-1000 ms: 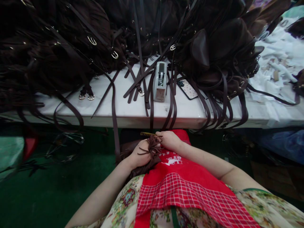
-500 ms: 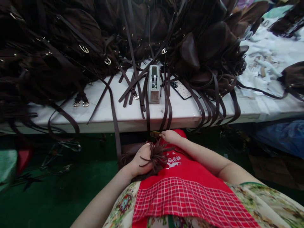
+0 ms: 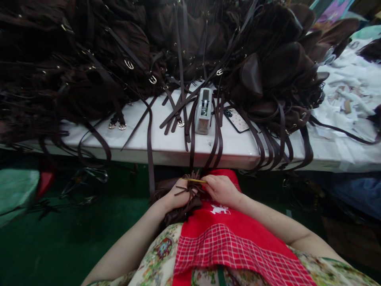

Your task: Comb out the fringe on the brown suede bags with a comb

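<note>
My left hand [image 3: 177, 194] is closed round a brown leather tassel [image 3: 194, 192], whose thin strips stick out past the fingers. In my right hand [image 3: 222, 188] a narrow yellow comb [image 3: 195, 180] is pinched at one end. The comb lies edge-on across the tassel strips, its far end close to my left fingers. A dark brown bag [image 3: 169, 186] appears to rest in my lap under the left hand, mostly hidden. Behind both hands spreads a red apron [image 3: 205, 234] with a checked lower part.
A white table [image 3: 133, 139] stands just ahead. Dark brown bags [image 3: 268, 75] are heaped along it, their straps [image 3: 150, 151] hanging over the front edge. A tape dispenser [image 3: 204, 111] and a phone [image 3: 237, 120] lie among the straps. White scraps [image 3: 345, 99] cover the right side.
My right hand has brought the comb down and leftward onto the tassel strips; before, it was held above them. The view has shifted, so the table appears farther right and lower.
</note>
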`<action>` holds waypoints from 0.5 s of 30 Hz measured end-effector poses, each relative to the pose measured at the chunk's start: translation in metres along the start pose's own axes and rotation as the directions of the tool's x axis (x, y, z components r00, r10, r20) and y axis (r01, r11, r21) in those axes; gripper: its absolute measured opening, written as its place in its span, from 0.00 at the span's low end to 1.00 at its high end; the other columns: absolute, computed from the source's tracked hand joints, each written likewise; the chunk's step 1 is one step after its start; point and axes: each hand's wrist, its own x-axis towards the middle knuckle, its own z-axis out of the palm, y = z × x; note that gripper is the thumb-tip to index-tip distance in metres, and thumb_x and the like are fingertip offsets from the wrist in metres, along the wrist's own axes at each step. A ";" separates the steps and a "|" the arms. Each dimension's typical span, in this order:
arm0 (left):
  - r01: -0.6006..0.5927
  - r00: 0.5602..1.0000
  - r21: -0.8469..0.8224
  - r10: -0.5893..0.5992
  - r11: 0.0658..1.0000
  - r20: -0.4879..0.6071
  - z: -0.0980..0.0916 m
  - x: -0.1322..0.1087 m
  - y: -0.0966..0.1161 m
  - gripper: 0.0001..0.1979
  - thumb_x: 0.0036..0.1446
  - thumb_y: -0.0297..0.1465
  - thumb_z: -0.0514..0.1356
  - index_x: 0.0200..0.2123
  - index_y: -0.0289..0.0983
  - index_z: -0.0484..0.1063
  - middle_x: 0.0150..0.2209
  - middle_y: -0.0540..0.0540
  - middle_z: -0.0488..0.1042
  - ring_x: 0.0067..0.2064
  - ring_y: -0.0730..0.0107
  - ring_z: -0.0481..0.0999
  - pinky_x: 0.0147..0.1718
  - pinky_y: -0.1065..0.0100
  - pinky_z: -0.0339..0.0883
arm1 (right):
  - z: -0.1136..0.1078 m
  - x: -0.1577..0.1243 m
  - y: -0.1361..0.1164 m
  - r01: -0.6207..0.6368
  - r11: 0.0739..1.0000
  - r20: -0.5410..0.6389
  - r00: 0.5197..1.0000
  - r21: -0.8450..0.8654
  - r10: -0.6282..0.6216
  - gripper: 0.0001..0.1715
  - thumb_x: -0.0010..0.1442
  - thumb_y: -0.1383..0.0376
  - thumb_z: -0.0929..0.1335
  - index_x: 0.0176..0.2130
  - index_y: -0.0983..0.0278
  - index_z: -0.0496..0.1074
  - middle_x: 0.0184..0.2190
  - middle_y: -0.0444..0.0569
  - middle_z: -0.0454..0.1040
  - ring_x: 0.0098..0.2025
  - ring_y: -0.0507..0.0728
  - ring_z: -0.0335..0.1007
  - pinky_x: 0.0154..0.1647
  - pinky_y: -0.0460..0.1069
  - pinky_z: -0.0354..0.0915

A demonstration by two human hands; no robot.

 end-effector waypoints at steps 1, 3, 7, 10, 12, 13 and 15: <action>-0.010 1.000 -0.013 0.011 1.000 0.010 0.000 -0.001 0.001 0.12 0.51 0.26 0.53 0.36 0.35 0.75 0.34 0.46 0.77 0.35 0.62 0.74 0.37 0.64 0.71 | 0.002 0.004 0.000 -0.017 0.999 0.010 1.000 -0.028 0.018 0.20 0.68 0.60 0.53 0.43 0.64 0.68 0.38 0.52 0.74 0.39 0.56 0.71 0.39 0.48 0.59; -0.037 0.997 -0.066 0.041 0.997 0.059 -0.001 -0.002 0.003 0.12 0.54 0.26 0.52 0.37 0.36 0.75 0.36 0.46 0.78 0.37 0.61 0.74 0.41 0.63 0.70 | 0.005 0.011 0.000 -0.040 0.997 0.034 0.999 -0.059 0.042 0.19 0.68 0.60 0.54 0.41 0.64 0.68 0.36 0.51 0.75 0.36 0.56 0.71 0.36 0.48 0.58; -0.063 0.996 -0.137 0.071 0.989 0.052 -0.002 -0.008 0.007 0.13 0.59 0.29 0.50 0.39 0.36 0.74 0.35 0.45 0.78 0.39 0.61 0.75 0.44 0.61 0.70 | 0.015 0.023 0.003 -0.040 0.999 0.046 0.998 -0.028 0.042 0.21 0.68 0.57 0.53 0.40 0.63 0.67 0.34 0.50 0.76 0.35 0.55 0.72 0.33 0.47 0.57; -0.134 0.991 -0.029 0.133 0.991 -0.019 -0.001 -0.015 0.010 0.11 0.58 0.29 0.51 0.36 0.36 0.74 0.35 0.44 0.77 0.41 0.61 0.75 0.47 0.60 0.68 | 0.029 0.032 0.014 -0.120 0.992 0.074 0.990 -0.034 0.123 0.22 0.68 0.56 0.53 0.40 0.63 0.69 0.34 0.52 0.76 0.36 0.58 0.72 0.33 0.48 0.58; -0.196 0.980 0.049 0.198 0.979 -0.038 0.000 -0.019 0.012 0.09 0.56 0.29 0.53 0.35 0.36 0.73 0.35 0.43 0.77 0.40 0.61 0.75 0.47 0.59 0.68 | 0.040 0.036 0.025 -0.188 0.981 0.126 0.973 -0.048 0.192 0.22 0.67 0.57 0.55 0.38 0.64 0.71 0.34 0.54 0.77 0.35 0.59 0.73 0.32 0.48 0.58; -0.216 0.975 0.060 0.219 0.975 -0.044 -0.001 -0.020 0.012 0.08 0.56 0.29 0.54 0.36 0.36 0.73 0.35 0.43 0.76 0.39 0.61 0.75 0.46 0.59 0.68 | 0.045 0.037 0.031 -0.207 0.977 0.142 0.967 -0.044 0.211 0.22 0.67 0.57 0.55 0.38 0.64 0.71 0.34 0.54 0.77 0.35 0.58 0.73 0.32 0.48 0.58; -0.213 0.973 0.026 0.214 0.977 -0.091 -0.009 -0.021 0.011 0.09 0.56 0.30 0.54 0.37 0.36 0.72 0.34 0.44 0.76 0.37 0.62 0.75 0.42 0.60 0.70 | 0.053 0.036 0.042 -0.224 0.975 0.137 0.966 0.017 0.219 0.23 0.67 0.56 0.55 0.38 0.64 0.72 0.35 0.52 0.77 0.35 0.57 0.73 0.33 0.47 0.58</action>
